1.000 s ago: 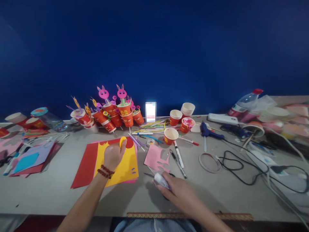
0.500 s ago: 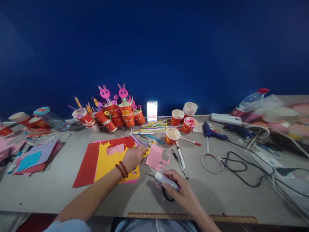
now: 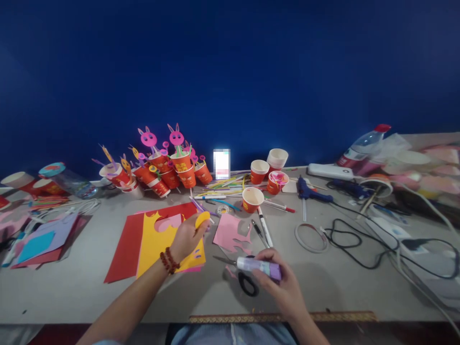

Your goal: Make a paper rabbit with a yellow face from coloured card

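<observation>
My left hand (image 3: 187, 238), with a beaded bracelet at the wrist, pinches a small yellow paper cutout (image 3: 202, 219) above the sheets of paper. The cutout's plain side faces me. A capped-looking glue stick (image 3: 259, 266), white at one end and purple at the other, lies in the grip of my right hand (image 3: 285, 285). Below the glue stick, black-handled scissors (image 3: 247, 286) rest on the table. Under my left hand are a yellow sheet (image 3: 153, 247) with holes cut in it and a red sheet (image 3: 122, 249).
Cut pink paper (image 3: 230, 232), a black pen (image 3: 259, 232) and a white marker (image 3: 266, 227) lie between my hands and an upright paper cup (image 3: 252, 200). Decorated red cups (image 3: 181, 165) stand at back left. A glue gun (image 3: 311, 191) and black cable (image 3: 354, 239) occupy the right.
My left hand has turned the yellow cutout, so its eyes no longer show. My right hand has moved slightly right, levelling the glue stick and uncovering more of the scissors. The view has shifted slightly.
</observation>
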A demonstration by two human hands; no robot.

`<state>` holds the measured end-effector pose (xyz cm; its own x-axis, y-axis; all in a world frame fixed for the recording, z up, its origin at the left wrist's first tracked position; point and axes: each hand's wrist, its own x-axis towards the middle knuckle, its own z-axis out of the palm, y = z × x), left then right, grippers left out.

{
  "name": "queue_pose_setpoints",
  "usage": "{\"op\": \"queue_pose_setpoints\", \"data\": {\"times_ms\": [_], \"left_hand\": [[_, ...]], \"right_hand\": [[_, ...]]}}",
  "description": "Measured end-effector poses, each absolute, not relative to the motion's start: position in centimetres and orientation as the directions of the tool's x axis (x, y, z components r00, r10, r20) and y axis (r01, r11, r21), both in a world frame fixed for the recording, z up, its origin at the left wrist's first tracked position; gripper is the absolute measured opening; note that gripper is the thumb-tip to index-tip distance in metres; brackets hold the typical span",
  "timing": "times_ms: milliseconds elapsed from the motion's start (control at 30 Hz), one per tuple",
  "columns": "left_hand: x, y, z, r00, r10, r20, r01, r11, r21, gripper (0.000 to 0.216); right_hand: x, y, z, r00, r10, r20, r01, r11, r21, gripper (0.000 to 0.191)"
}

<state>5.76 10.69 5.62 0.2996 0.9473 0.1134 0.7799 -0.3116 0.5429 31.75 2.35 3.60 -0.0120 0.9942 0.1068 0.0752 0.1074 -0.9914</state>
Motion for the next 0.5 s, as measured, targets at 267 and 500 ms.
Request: {"op": "queue_pose_setpoints", "data": {"times_ms": [267,500], "left_hand": [[8.9,4.9,6.6,0.404,0.905,0.132,0.667,-0.390,0.635,0.033],[9.0,5.1,6.4,0.633,0.694,0.343,0.706,-0.699,0.112,0.035]], "right_hand": [[30.4,2.7,4.7,0.072,0.989,-0.127,-0.475,-0.077,-0.876,0.026],[29.8,1.8,5.2,0.029,0.971,0.239,-0.178,0.240,-0.954,0.028]]}}
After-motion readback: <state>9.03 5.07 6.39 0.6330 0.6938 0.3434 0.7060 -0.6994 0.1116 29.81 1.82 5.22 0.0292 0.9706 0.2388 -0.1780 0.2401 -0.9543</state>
